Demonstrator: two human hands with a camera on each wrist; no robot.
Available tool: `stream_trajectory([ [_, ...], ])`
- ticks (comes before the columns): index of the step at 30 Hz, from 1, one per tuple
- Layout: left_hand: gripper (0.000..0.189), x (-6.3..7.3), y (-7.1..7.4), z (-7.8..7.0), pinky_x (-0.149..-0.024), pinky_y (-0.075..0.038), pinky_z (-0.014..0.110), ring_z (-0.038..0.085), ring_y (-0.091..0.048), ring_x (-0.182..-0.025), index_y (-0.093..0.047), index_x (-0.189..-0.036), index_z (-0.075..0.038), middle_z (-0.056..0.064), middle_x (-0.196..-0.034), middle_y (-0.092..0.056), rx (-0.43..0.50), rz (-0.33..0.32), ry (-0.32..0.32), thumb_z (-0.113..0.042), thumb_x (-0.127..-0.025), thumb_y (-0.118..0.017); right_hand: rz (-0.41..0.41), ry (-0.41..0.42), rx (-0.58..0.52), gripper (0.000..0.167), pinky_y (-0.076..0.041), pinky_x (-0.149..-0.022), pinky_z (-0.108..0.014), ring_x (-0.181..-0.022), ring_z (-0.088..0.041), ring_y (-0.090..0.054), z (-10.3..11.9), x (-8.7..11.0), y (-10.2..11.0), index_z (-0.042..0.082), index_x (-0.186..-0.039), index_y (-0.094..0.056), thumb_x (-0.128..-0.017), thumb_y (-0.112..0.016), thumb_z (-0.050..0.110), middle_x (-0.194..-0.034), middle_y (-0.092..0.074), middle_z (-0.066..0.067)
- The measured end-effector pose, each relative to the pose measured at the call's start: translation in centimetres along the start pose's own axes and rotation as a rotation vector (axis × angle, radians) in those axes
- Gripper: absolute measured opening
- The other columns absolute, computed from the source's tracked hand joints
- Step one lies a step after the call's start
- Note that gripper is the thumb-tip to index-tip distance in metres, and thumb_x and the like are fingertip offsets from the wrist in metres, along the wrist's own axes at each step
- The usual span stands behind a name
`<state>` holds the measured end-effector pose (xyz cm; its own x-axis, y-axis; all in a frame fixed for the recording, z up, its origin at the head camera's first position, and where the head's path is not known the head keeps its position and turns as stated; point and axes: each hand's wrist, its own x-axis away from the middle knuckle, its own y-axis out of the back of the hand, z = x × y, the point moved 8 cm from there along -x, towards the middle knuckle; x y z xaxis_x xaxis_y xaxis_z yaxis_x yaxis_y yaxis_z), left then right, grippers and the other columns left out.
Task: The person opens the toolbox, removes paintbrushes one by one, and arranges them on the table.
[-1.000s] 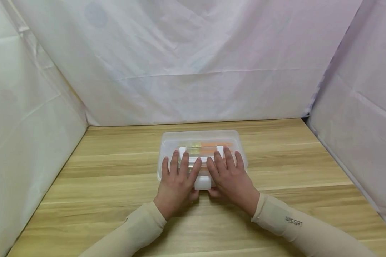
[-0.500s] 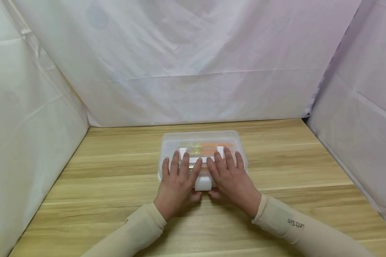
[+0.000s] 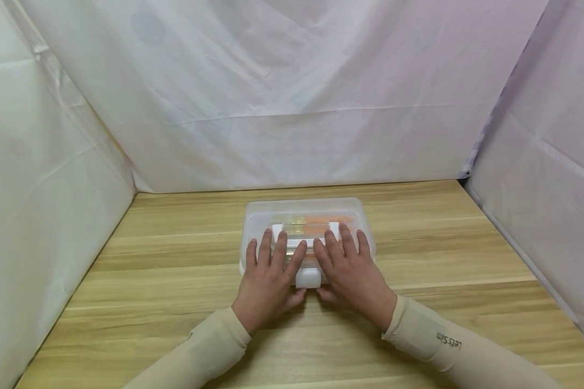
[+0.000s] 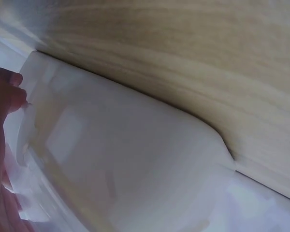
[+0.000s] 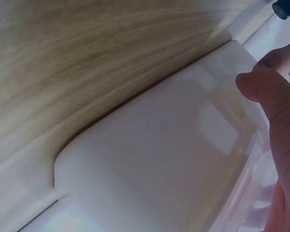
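A translucent plastic storage box (image 3: 302,205), lid on, sits flat on the table. My left hand (image 3: 265,286) rests on the left part of the lid, fingers spread and fairly straight. On the right part lies my right hand (image 3: 357,278) in the same way. Both thumbs are low at the front, either side of a white latch (image 3: 309,278). Between the hands is a handle with white end pieces (image 3: 334,229). Orange and yellow items (image 3: 321,220) show blurred through the lid. The wrist views show the box's pale front wall (image 4: 135,130) and a thumb (image 5: 253,84) near its middle.
The wood-grain table (image 3: 175,281) extends around the box on every side. White cloth (image 3: 297,92) hangs behind the table and along its left and right edges. A small dark object (image 5: 285,8) shows in the right wrist view's upper corner.
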<state>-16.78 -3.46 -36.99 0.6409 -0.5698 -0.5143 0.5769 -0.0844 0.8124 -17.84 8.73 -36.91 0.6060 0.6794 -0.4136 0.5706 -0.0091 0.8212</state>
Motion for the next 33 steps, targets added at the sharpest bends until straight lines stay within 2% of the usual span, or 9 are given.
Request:
stream_trajectory([
  [7,0.091,0.04,-0.14,-0.02,-0.101,-0.031,0.067,0.053,-0.037,-0.132,-0.040,-0.147,-0.014,0.028,-0.141,-0.044,-0.019,0.024,-0.005,-0.058,-0.074,-0.073,0.009,-0.003,0.004,0.100,-0.036,-0.096,-0.069,-0.129,-0.053,-0.039,-0.04,0.05,-0.10,0.003,-0.138,-0.044,-0.068,-0.074,0.068,-0.135,-0.047,-0.026],
  [16,0.092,0.05,-0.25,-0.03,-0.101,-0.032,0.067,0.053,-0.035,-0.133,-0.037,-0.149,-0.015,0.028,-0.143,-0.041,-0.014,0.049,-0.014,-0.058,-0.074,-0.070,0.024,0.010,-0.002,0.091,-0.035,-0.098,-0.069,-0.130,-0.053,-0.039,-0.12,0.14,-0.05,0.003,-0.140,-0.044,-0.075,-0.068,0.062,-0.137,-0.048,-0.026],
  [28,0.090,0.04,0.18,0.34,-0.101,-0.033,0.066,0.052,-0.036,-0.134,-0.040,-0.150,-0.018,0.025,-0.145,-0.042,0.037,0.056,-0.021,-0.060,-0.075,-0.071,0.034,0.048,-0.013,0.097,-0.036,-0.097,-0.068,-0.130,-0.054,-0.039,-0.14,0.17,0.33,0.002,-0.142,-0.043,-0.075,-0.066,0.068,-0.138,-0.047,-0.027],
  [33,0.094,-0.01,0.29,0.42,-0.100,-0.034,0.065,0.051,-0.035,-0.134,-0.040,-0.151,-0.021,0.022,-0.146,-0.042,0.051,0.072,-0.033,-0.068,-0.075,-0.067,0.057,0.059,-0.031,0.102,-0.036,-0.098,-0.068,-0.130,-0.055,-0.038,-0.29,0.32,0.35,0.001,-0.145,-0.040,-0.076,-0.063,0.073,-0.141,-0.045,-0.028],
])
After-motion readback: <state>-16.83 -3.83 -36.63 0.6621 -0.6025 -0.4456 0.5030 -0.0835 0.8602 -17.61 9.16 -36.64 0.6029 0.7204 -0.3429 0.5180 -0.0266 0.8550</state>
